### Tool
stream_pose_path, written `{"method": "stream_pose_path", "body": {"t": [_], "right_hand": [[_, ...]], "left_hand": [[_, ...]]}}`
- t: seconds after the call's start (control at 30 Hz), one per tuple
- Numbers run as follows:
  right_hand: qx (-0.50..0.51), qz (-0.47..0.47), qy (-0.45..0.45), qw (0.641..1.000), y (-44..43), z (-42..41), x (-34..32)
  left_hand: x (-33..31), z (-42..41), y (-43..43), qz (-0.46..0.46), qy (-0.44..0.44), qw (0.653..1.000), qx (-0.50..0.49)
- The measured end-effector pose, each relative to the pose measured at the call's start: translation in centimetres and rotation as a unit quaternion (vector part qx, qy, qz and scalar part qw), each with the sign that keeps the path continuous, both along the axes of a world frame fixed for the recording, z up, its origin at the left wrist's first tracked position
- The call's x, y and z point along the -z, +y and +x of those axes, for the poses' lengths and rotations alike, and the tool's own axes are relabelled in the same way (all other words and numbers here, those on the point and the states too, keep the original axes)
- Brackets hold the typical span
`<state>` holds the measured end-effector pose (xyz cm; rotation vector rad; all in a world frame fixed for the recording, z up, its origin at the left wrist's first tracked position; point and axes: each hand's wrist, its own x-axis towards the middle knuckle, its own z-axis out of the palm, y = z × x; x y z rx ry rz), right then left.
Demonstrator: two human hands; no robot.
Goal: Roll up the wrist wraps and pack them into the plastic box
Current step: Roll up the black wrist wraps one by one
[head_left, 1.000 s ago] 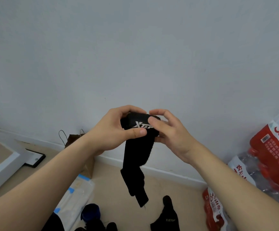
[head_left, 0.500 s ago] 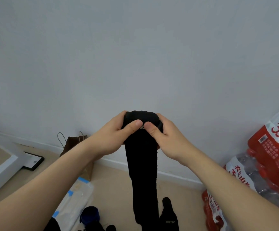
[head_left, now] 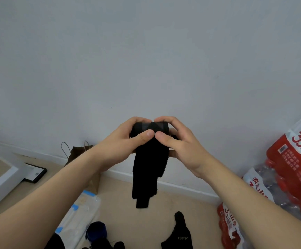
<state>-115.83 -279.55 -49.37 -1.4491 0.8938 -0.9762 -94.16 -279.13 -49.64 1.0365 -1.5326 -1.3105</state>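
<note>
Shorter now, the loose tail of the black wrist wrap [head_left: 149, 168] ends well above the floor, where half a second ago it hung down to the bottom edge of the view, and the rolled part at the top has grown thicker. A plain pale grey wall [head_left: 146, 60] fills most of the view and meets a beige floor [head_left: 182, 212] along a white baseboard [head_left: 185, 192]. At the right, against the wall, stand shrink-wrapped packs of bottled water [head_left: 293, 168] in red and white film printed with "30". At the left edge a white furniture frame [head_left: 0, 180] slants across the floor, with a flat black-framed panel [head_left: 36, 174] lying just beside it. Clear plastic packaging with blue tabs [head_left: 81, 212] lies on the floor at lower left; whether it is a box or a bag cannot be told. A brown paper bag [head_left: 77, 155] with wire-thin handles stands at the baseboard behind the left forearm. On the floor at the bottom lie a second black wrap [head_left: 179, 236] lettered "XUEYIN" and a dark blue roll [head_left: 96, 230]. The left hand [head_left: 117, 146] and right hand [head_left: 183, 146] hold the wrist wrap in the air in front of the wall, both curled tightly round its roll, fingers over the top and the thumbs pressed side by side on its front.
</note>
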Motion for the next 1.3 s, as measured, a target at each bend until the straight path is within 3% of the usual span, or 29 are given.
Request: {"method": "stream_pose_path", "body": {"t": [0.13, 0.27, 0.4, 0.47, 0.53, 0.63, 0.7, 0.83, 0.9, 1.0, 1.13, 1.2, 1.3], "right_hand": [[0.0, 0.021, 0.022, 1.0, 0.0, 0.2, 0.2], [0.031, -0.014, 0.043, 0.998, 0.0, 0.6, 0.4], [0.064, -0.015, 0.087, 0.994, 0.2, 1.1, 0.8], [0.08, 0.035, 0.095, 0.992, 0.3, 1.5, 0.8], [0.062, 0.145, 0.015, 0.987, 0.2, 1.8, 0.6], [0.02, 0.22, -0.083, 0.972, 0.2, 1.7, -0.1], [0.033, 0.184, -0.085, 0.979, -0.1, 1.3, 0.0], [0.033, 0.108, -0.082, 0.99, -0.3, 0.9, 0.4], [0.026, 0.079, -0.077, 0.994, -0.2, 0.9, 0.6], [0.03, 0.086, -0.09, 0.992, -0.4, 0.7, 0.6], [0.049, 0.169, -0.106, 0.979, -0.8, 1.4, 0.5], [0.026, 0.188, -0.062, 0.98, -0.8, 1.6, 0.6], [0.072, 0.115, 0.072, 0.988, -1.0, 1.6, 0.9]], "left_hand": [[0.0, 0.1, 0.2, -0.033, -0.038, 0.998, 0.022], [0.1, 0.0, 0.2, 0.012, -0.025, 0.999, 0.033], [0.3, 0.0, 0.3, -0.035, -0.101, 0.994, 0.022], [0.5, -0.3, 0.3, -0.086, -0.134, 0.987, 0.019], [0.6, -0.6, 0.2, -0.125, -0.156, 0.98, 0.01], [0.5, -0.5, -0.3, -0.131, -0.131, 0.983, 0.009], [0.5, -0.1, -0.6, -0.098, -0.099, 0.99, 0.022], [0.7, 0.1, -0.9, 0.058, 0.037, 0.997, 0.044], [0.7, 0.1, -0.9, 0.074, 0.041, 0.996, 0.033], [0.6, 0.2, -0.9, -0.004, -0.004, 1.0, 0.008], [0.1, -0.4, -0.4, -0.128, -0.079, 0.989, 0.0], [0.0, -1.1, 0.0, -0.144, -0.109, 0.983, -0.008], [0.2, -1.6, 0.4, -0.157, -0.122, 0.98, -0.027]]}}
